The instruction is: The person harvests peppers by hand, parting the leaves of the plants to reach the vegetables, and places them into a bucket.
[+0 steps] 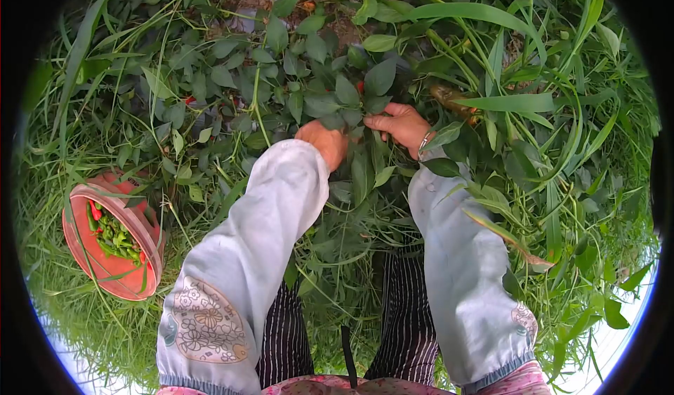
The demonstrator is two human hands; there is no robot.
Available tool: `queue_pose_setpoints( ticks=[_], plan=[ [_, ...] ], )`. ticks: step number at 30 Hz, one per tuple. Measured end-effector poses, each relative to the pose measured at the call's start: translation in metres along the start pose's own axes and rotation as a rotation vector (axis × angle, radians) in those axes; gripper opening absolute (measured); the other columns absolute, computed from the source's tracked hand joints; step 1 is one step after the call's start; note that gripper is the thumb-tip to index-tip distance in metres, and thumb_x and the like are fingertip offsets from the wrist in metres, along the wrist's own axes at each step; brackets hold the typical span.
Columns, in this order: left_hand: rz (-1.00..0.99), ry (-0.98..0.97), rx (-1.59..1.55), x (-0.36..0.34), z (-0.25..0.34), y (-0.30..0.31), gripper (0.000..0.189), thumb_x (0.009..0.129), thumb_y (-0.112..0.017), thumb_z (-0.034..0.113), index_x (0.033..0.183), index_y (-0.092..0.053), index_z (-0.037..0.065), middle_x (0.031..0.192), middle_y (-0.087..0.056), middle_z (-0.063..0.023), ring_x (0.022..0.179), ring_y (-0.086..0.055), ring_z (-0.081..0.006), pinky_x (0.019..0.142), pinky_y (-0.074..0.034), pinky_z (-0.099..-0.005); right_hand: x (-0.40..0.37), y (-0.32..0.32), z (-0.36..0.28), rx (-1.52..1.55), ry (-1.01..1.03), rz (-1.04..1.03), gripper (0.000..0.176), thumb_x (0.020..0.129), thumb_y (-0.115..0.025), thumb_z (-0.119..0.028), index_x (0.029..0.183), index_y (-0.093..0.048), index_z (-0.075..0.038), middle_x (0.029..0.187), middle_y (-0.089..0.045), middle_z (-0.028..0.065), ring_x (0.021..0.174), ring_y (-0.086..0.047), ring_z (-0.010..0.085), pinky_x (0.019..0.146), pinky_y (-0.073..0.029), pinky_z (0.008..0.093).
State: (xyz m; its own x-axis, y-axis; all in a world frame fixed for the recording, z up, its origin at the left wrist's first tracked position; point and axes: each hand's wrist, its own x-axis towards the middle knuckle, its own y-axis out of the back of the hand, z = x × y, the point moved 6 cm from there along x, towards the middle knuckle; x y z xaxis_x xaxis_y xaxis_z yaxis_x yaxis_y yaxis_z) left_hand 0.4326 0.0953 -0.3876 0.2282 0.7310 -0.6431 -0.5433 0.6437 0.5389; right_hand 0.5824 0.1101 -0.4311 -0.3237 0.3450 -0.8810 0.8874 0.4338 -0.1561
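Both hands reach into a leafy pepper plant [319, 103] near the middle of the head view. My left hand [325, 144] is among the leaves, its fingers hidden under them. Just to its right, my right hand [401, 127] has its thumb and forefinger pressed together at the foliage; what they hold, if anything, is too small to make out. A bit of a red pepper [360, 87] shows between the leaves just above the hands. Pale sleeves cover both forearms, and a bracelet circles the right wrist.
A red bucket [151, 272] with green and red peppers [112, 235] in it leans in the grass at the left. Long grass blades [484, 17] arch over the plants at the upper right. My legs in striped trousers [407, 311] stand below the hands.
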Motion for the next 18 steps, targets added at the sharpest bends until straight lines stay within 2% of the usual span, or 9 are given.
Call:
queue_pose_setpoints(
  ticks=[3,4,7,8,11,12,15,16,18],
  plan=[
    [-0.213,0.08,0.078,-0.015,-0.02,-0.017,0.032,0.082,-0.054,0.032,0.095,-0.065,0.005,0.095,-0.063,-0.0188,0.09,-0.059,-0.0338,0.08,-0.047,-0.0405,-0.002,-0.011,0.008,-0.173,-0.043,-0.014,0.024,0.077,-0.069,-0.014,0.099,-0.064,-0.004,0.082,-0.063,-0.0005,0.065,-0.051,0.0069,0.052,-0.04,0.0221],
    [-0.262,0.199,-0.114,-0.025,-0.01,0.002,0.036,0.078,-0.056,0.035,0.09,-0.065,0.002,0.088,-0.064,-0.0194,0.087,-0.06,-0.0344,0.079,-0.046,-0.0403,-0.003,-0.013,0.014,-0.261,-0.073,-0.004,0.023,0.078,-0.069,-0.012,0.099,-0.063,-0.004,0.082,-0.063,-0.0003,0.065,-0.052,0.007,0.051,-0.04,0.0223],
    [-0.234,0.163,-0.2,-0.038,-0.016,0.009,0.039,0.074,-0.058,0.036,0.09,-0.065,0.001,0.083,-0.064,-0.0189,0.085,-0.06,-0.0337,0.077,-0.046,-0.0402,0.004,-0.017,0.031,-0.009,0.209,-0.08,0.025,0.073,-0.071,-0.014,0.095,-0.064,-0.006,0.072,-0.06,0.0009,0.059,-0.055,0.0089,0.051,-0.042,0.025],
    [-0.237,0.16,-0.183,-0.038,-0.013,0.014,0.037,0.071,-0.059,0.034,0.087,-0.065,0.001,0.081,-0.063,-0.0181,0.081,-0.06,-0.033,0.075,-0.047,-0.0398,0.016,-0.012,0.045,-0.078,0.369,-0.028,0.02,0.074,-0.067,-0.008,0.094,-0.064,-0.007,0.074,-0.061,0.0012,0.059,-0.055,0.0087,0.051,-0.043,0.0251],
    [-0.272,0.052,-0.205,-0.035,-0.002,0.014,0.033,0.072,-0.059,0.033,0.084,-0.066,0.004,0.066,-0.061,-0.0137,0.066,-0.059,-0.0309,0.067,-0.046,-0.0394,-0.002,-0.013,0.02,0.017,0.135,-0.067,0.023,0.072,-0.061,0.0,0.094,-0.063,-0.004,0.078,-0.063,0.0026,0.061,-0.057,0.0102,0.052,-0.045,0.0253],
    [-0.295,0.101,-0.389,-0.036,-0.001,0.01,0.035,0.072,-0.06,0.037,0.079,-0.065,0.002,0.061,-0.059,-0.0127,0.061,-0.058,-0.0288,0.064,-0.047,-0.0381,-0.005,-0.007,0.017,0.051,0.139,-0.068,0.023,0.072,-0.058,0.003,0.094,-0.063,-0.003,0.079,-0.064,0.0032,0.061,-0.056,0.0095,0.053,-0.044,0.0252],
    [-0.401,-0.092,-0.218,-0.049,0.015,-0.019,0.036,0.072,-0.061,0.038,0.079,-0.065,0.003,0.061,-0.059,-0.0099,0.06,-0.058,-0.0232,0.063,-0.047,-0.0349,-0.015,0.006,0.018,-0.192,0.09,-0.163,0.022,0.081,-0.065,-0.011,0.103,-0.063,-0.005,0.081,-0.063,-0.0026,0.062,-0.05,0.0046,0.053,-0.041,0.0218],
    [-0.05,-0.27,-0.265,-0.056,0.032,-0.01,0.032,0.073,-0.065,0.035,0.081,-0.066,0.005,0.063,-0.06,-0.0066,0.06,-0.057,-0.019,0.062,-0.046,-0.0315,-0.022,0.008,0.022,-0.125,0.045,-0.153,0.023,0.081,-0.063,-0.01,0.104,-0.062,-0.005,0.081,-0.062,-0.0026,0.063,-0.051,0.005,0.053,-0.041,0.0216],
    [-0.261,0.013,-0.444,-0.051,0.017,-0.015,0.029,0.075,-0.066,0.033,0.083,-0.066,0.006,0.065,-0.062,-0.0049,0.06,-0.058,-0.0191,0.063,-0.046,-0.0296,-0.039,0.012,0.028,0.005,-0.032,-0.133,0.025,0.081,-0.061,-0.009,0.106,-0.061,-0.004,0.081,-0.062,-0.0025,0.064,-0.052,0.0058,0.053,-0.041,0.0212]
  ],
)
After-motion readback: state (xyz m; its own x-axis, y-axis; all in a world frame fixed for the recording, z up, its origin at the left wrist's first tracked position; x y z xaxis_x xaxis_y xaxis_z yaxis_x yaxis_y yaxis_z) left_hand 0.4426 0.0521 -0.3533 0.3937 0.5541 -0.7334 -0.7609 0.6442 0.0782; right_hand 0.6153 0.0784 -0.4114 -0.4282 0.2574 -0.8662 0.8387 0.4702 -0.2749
